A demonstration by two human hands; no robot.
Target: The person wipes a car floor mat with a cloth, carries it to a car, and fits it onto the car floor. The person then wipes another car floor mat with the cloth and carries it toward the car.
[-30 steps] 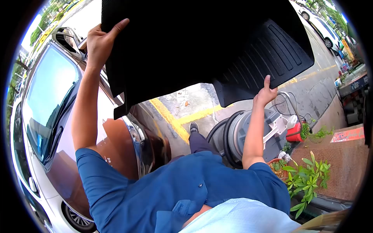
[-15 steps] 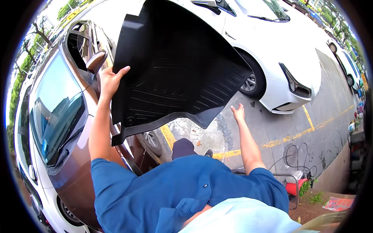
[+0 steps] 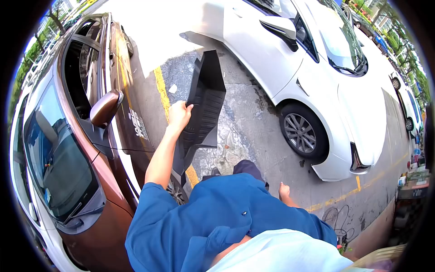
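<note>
My left hand [image 3: 179,116] grips the edge of a black ribbed car floor mat [image 3: 206,106], thumb on its near face. The mat hangs upright on the right side of that hand, with raised edges, between a brown car [image 3: 102,181] and a white car [image 3: 272,59]. Down at my right side is my right hand [image 3: 284,190], away from the mat. Its fingers look curled, but they are small and partly hidden, so whether it is open or closed is unclear.
The brown car's side mirror [image 3: 105,109] juts out on the left. The white car's front wheel [image 3: 300,129] stands at the right. A yellow line [image 3: 162,90] runs along the paving between the cars. A dark cable [image 3: 337,220] lies coiled at the lower right.
My right hand has let go of the mat and dropped to my side. My left hand has lowered the mat and turned it edge-on. The view has moved forward between the cars.
</note>
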